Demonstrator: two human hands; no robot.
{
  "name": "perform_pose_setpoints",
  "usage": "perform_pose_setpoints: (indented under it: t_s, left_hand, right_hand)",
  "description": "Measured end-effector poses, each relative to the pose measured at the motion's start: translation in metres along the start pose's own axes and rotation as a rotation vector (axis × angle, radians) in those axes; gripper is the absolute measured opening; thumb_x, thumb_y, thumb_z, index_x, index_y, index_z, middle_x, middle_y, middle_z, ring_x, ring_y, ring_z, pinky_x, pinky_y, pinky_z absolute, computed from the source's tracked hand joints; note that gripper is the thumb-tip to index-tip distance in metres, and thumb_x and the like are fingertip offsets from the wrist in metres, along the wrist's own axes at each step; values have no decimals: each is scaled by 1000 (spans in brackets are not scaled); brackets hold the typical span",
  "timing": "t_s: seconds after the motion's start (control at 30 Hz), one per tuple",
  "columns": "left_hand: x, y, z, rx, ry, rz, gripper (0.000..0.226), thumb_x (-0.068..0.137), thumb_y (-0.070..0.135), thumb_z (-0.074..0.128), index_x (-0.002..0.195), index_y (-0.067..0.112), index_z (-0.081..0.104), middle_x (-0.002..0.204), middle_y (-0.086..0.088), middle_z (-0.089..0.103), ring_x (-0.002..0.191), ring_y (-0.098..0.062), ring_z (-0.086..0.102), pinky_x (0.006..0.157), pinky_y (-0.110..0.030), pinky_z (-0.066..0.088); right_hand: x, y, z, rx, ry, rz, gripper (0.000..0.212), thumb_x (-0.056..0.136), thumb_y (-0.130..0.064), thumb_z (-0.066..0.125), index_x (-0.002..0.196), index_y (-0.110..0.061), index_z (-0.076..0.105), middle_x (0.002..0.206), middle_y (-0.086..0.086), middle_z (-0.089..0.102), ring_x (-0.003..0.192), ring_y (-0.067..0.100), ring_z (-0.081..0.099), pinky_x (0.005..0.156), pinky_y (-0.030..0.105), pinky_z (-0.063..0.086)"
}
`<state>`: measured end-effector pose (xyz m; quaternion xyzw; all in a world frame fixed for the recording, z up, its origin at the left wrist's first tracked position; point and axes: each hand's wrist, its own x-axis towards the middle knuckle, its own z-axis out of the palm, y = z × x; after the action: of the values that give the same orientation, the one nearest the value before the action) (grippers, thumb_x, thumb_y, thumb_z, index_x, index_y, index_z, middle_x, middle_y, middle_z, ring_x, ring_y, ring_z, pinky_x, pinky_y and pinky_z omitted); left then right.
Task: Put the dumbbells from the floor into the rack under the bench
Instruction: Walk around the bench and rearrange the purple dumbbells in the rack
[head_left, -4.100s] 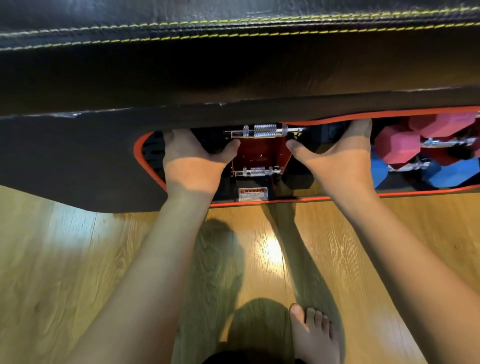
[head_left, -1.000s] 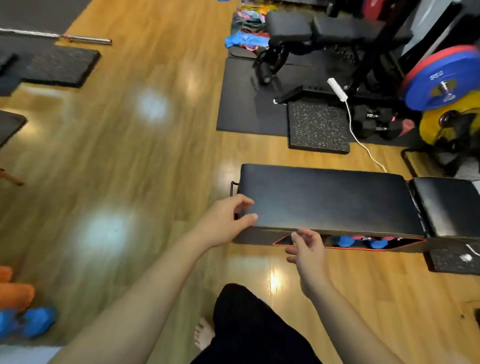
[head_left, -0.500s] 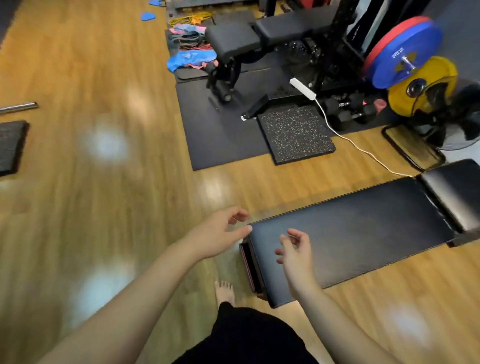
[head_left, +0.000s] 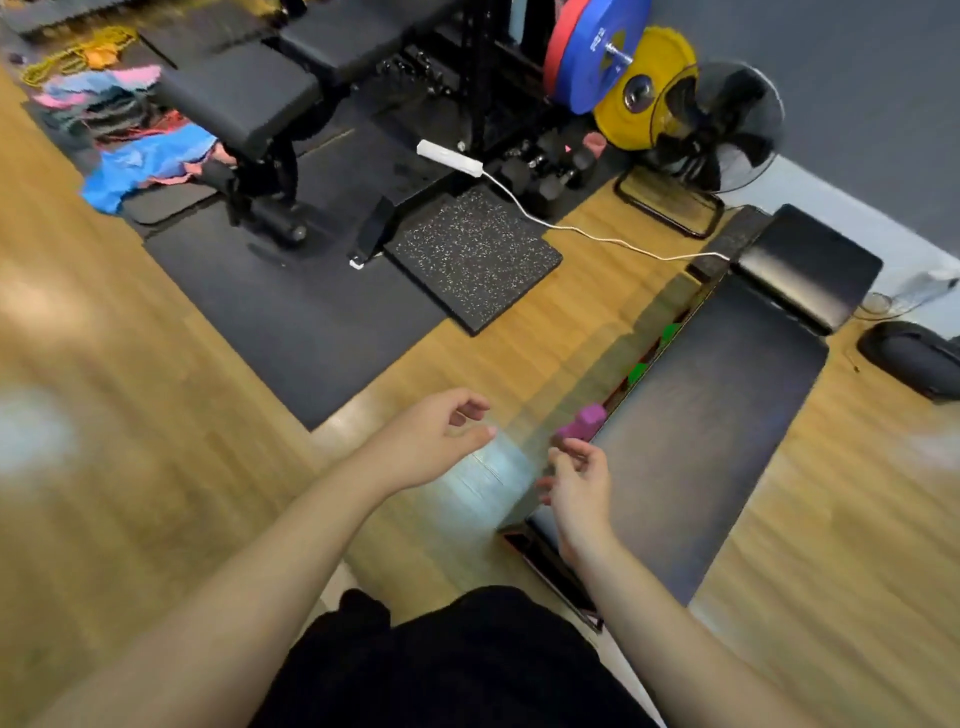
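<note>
We see a black counter (head_left: 711, 431), purple (head_left: 584, 422) and green dumbbells (head_left: 637, 372) beneath it, a black mat speckled white (head_left: 472, 254), red, blue and yellow plates (head_left: 602, 57), and a tan wood-grain floor (head_left: 130, 415).

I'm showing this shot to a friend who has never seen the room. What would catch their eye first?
Probably the two empty hands, the left hand and right hand, held out over the wooden floor at the near end of the black bench. Next, the bright weight plates stacked at the back, beside a fan. Then the purple dumbbell peeking out along the bench's left edge.
</note>
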<state>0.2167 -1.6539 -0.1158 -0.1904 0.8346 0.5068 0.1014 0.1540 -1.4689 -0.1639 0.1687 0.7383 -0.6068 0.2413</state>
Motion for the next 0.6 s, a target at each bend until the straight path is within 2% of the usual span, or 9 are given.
perform_pose_setpoints:
  t_s: [0.1,0.23,0.5,0.6]
  left_hand:
    - [18,-7,-51,112,-154,57,36,86,56,58,118,40,57,114,25,60,109,4,55,90,-26,47]
    - [62,-4,-95,153,-296,142,31,89,48,61,117,35,59,113,22,61,106,1,56,87,-25,46]
    - [182,17,-112,248,-562,277,30,91,39,63,118,27,61,110,14,64,102,-7,60,79,-17,45]
    - [233,35,-119,251,-606,290,29,91,39,64,117,26,62,108,14,64,101,-8,61,78,-16,44]
  right_hand:
    - [-12,-9,43,79,117,-2,19,98,-14,54,117,-16,49,108,13,55,70,20,58,56,29,43]
    - [-21,-20,82,132,263,13,23,98,-16,55,121,-16,50,115,14,58,73,16,59,62,31,46]
    - [46,-45,133,199,491,67,22,99,-22,55,121,-20,52,115,9,60,76,16,63,78,43,54]
    - [86,-73,143,254,515,124,21,99,-22,55,120,-20,52,115,9,60,76,17,62,77,41,52]
